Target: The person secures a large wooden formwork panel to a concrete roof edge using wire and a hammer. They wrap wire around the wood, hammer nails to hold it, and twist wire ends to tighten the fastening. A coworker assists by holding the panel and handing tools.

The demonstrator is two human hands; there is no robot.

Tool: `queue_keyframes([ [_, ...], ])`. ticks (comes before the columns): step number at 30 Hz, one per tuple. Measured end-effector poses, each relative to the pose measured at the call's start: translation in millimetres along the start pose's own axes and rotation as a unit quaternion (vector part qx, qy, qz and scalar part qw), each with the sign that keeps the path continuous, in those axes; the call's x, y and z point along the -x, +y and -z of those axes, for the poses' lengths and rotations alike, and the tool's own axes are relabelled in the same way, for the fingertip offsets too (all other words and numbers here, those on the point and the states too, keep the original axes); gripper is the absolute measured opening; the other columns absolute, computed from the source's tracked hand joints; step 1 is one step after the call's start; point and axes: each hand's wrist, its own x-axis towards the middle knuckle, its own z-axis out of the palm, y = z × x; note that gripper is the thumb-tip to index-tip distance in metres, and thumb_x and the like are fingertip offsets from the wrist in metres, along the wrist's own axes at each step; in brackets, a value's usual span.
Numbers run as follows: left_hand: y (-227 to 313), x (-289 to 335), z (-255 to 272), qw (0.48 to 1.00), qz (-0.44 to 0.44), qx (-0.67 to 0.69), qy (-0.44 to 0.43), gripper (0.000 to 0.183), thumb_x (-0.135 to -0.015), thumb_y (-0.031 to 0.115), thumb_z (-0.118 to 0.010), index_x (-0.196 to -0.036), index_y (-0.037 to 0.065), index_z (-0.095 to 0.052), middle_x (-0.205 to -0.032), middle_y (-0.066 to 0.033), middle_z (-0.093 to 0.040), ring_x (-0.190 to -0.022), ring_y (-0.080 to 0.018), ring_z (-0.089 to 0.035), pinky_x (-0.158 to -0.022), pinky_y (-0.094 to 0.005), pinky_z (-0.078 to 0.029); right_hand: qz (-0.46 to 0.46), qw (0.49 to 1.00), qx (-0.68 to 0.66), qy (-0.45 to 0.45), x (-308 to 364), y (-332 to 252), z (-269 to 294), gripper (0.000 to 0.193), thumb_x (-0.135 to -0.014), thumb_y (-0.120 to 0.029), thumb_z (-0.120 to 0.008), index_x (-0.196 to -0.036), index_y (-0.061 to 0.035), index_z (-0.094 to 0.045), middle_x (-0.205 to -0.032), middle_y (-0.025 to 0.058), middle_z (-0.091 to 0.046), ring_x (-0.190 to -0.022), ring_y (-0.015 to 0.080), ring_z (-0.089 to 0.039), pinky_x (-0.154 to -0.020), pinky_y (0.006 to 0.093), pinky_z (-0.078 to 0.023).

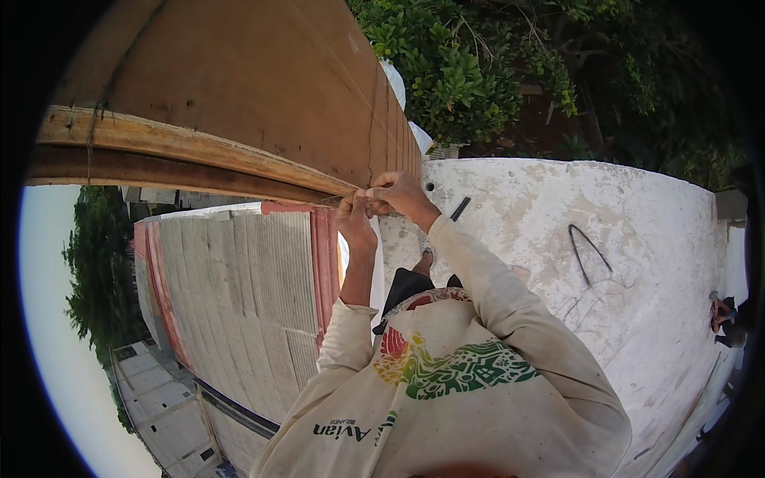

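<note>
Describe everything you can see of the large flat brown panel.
The large flat brown panel looks like wood sheeting, with dark specks. A yellowish-brown wooden strip runs along its lower edge; thin dark wire or cord crosses both. It fills the upper left, tilt unclear. The left hand and right hand meet at the strip's right end.

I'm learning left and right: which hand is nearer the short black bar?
Right. In the picture, the right hand is just left of the short black bar; the left hand is farther left.

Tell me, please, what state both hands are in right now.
Left hand: closed in a pinch; anything held cannot be told.
Right hand: likewise closed; anything held cannot be told.
</note>
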Motion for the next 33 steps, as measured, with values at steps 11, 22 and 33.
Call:
queue_keyframes([
  [11, 33, 1, -1, 0.979, -0.011, -0.199, -0.048, 0.011, -0.096, 0.009, -0.079, -0.099, -0.001, -0.078, -0.072, 0.0028, -0.062, -0.060, -0.0043, -0.043, -0.057, -0.0247, -0.037, 0.185, 0.938, 0.287, 0.056, 4, -4, -1, 0.017, -0.083, -0.019, -0.073, -0.092, -0.0046, -0.076, -0.097, 0.0172, -0.073, -0.094, 0.0390, -0.069, -0.082, 0.0483, -0.052],
  [22, 35, -5, 9, 0.974, 0.107, -0.198, -0.037, 0.006, -0.100, 0.010, -0.072, -0.098, 0.005, -0.073, -0.084, -0.0020, -0.070, -0.073, -0.0111, -0.061, -0.066, -0.0270, -0.046, 0.255, 0.957, 0.123, 0.059, 4, 22, -1, 0.008, -0.089, -0.004, -0.069, -0.088, 0.0021, -0.065, -0.093, 0.0127, -0.068, -0.088, 0.0303, -0.066, -0.079, 0.0406, -0.052],
  [33, 90, -39, 14, 0.905, 0.399, -0.083, -0.124, 0.014, -0.107, 0.015, -0.061, -0.115, 0.003, -0.063, -0.076, 0.0005, -0.054, -0.067, -0.0119, -0.048, -0.066, -0.0290, -0.040, 0.276, 0.952, -0.096, 0.090, 9, 46, -17, 0.005, -0.091, -0.002, -0.061, -0.094, 0.0026, -0.060, -0.099, 0.0152, -0.066, -0.087, 0.0303, -0.067, -0.079, 0.0416, -0.054],
])
